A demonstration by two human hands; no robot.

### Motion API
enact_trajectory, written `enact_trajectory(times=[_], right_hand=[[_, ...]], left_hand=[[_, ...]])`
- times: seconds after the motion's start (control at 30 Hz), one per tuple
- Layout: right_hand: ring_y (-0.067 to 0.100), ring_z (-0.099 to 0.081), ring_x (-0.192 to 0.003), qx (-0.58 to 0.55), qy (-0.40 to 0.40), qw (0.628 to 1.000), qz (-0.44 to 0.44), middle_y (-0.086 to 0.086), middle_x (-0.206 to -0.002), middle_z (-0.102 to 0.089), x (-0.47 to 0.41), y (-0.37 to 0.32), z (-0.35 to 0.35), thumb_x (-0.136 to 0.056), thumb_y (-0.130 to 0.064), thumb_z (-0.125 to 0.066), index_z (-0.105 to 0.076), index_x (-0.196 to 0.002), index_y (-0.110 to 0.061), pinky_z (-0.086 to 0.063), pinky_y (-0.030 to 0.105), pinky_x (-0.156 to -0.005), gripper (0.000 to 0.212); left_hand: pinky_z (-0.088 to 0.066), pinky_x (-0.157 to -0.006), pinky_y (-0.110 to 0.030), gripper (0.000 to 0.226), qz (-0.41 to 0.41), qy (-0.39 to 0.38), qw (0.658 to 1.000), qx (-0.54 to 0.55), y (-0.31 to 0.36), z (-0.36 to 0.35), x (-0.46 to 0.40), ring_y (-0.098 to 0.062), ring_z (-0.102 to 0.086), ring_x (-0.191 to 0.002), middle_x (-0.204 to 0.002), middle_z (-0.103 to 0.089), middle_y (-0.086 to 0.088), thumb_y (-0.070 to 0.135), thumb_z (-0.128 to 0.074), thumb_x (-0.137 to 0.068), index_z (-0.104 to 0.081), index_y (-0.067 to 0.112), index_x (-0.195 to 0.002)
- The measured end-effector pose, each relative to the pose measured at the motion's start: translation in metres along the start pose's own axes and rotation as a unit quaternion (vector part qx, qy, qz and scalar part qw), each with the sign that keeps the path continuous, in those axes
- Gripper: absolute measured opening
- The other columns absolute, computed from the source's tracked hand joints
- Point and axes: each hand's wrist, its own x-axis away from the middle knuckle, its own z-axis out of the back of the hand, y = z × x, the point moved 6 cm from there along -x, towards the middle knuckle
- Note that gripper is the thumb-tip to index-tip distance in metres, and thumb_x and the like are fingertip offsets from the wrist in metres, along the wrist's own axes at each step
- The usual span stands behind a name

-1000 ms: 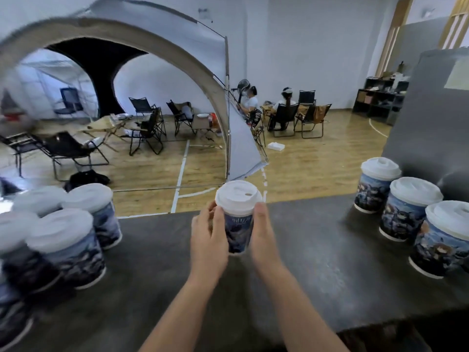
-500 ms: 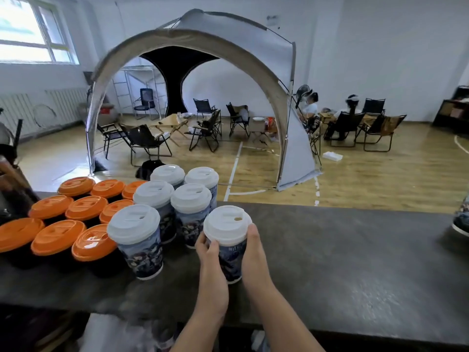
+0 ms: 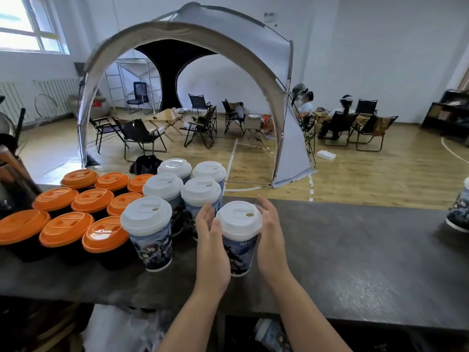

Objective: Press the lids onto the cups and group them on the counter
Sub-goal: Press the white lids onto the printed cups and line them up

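Dark bench (image 3: 342, 250) carries lidded cups; both hands, left hand (image 3: 212, 247) and right hand (image 3: 271, 240), flank the newest cup (image 3: 238, 240), fingers straight, one cup (image 3: 459, 212) apparently left far right.

Hands coming off the set-down cup

The white-lidded cup (image 3: 238, 240), carried across from mid-counter a second ago, is now standing beside the white-lidded group (image 3: 177, 196); the left hand (image 3: 212, 247) and right hand (image 3: 271, 242), both wrapped round it half a second ago, are now opening, fingers straightening away from its sides.
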Motion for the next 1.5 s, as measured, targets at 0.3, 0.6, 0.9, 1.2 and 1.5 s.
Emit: enact_trajectory(times=[0.3, 0.6, 0.9, 1.2, 1.5], right_hand=[[0.018, -0.066, -0.101, -0.002, 0.025, 0.997, 0.076, 0.001, -0.106, -0.069, -0.004, 0.002, -0.008, -0.094, -0.032, -0.036, -0.061, -0.114, -0.016, -0.054, 0.027, -0.083, 0.035], [0.013, -0.066, -0.087, -0.084, 0.044, 0.990, 0.106, 0.001, -0.096, -0.069, -0.008, 0.009, -0.014, -0.086, -0.038, -0.038, -0.058, -0.106, -0.009, -0.054, 0.025, -0.071, 0.040], [0.012, -0.064, -0.088, -0.062, 0.088, 0.988, 0.109, -0.004, -0.092, -0.068, -0.009, 0.011, -0.015, -0.082, -0.034, -0.039, -0.063, -0.101, -0.011, -0.051, 0.023, -0.071, 0.038], [0.013, -0.066, -0.087, -0.058, 0.062, 0.991, 0.106, -0.003, -0.092, -0.071, -0.007, -0.008, 0.004, -0.085, -0.020, -0.038, -0.065, -0.098, -0.013, -0.051, 0.024, -0.072, 0.031], [0.009, -0.068, -0.079, -0.044, 0.038, 0.996, 0.065, -0.003, -0.085, -0.073, -0.022, -0.023, 0.011, -0.105, -0.016, -0.035, -0.066, -0.094, -0.006, -0.052, 0.019, -0.069, 0.034]], left_hand=[[-0.047, -0.095, -0.022, 0.050, -0.116, 0.002, 0.992, -0.059, -0.001, -0.012, -0.012, -0.007, -0.059, -0.115, -0.119, -0.066, 0.008, 0.042, -0.030, -0.095, -0.058, 0.014, -0.126], [-0.049, -0.078, -0.016, 0.035, -0.113, 0.039, 0.992, 0.047, -0.004, -0.017, -0.015, -0.003, -0.064, -0.093, -0.099, -0.070, 0.013, 0.031, -0.038, -0.089, -0.061, 0.011, -0.107], [-0.051, -0.082, -0.024, 0.039, -0.014, 0.147, 0.985, 0.086, -0.046, -0.008, -0.004, -0.004, -0.067, -0.094, -0.095, -0.074, 0.007, -0.002, -0.035, -0.098, -0.068, 0.019, -0.102], [-0.052, -0.075, -0.021, 0.029, 0.011, 0.070, 0.988, 0.138, -0.016, -0.021, -0.006, -0.016, -0.066, -0.094, -0.095, -0.073, 0.000, 0.010, -0.038, -0.098, -0.066, 0.012, -0.103], [-0.048, -0.087, -0.019, 0.039, -0.071, -0.013, 0.997, 0.010, 0.021, -0.031, -0.018, -0.008, -0.065, -0.103, -0.103, -0.072, 0.004, 0.025, -0.032, -0.096, -0.067, 0.014, -0.109]])
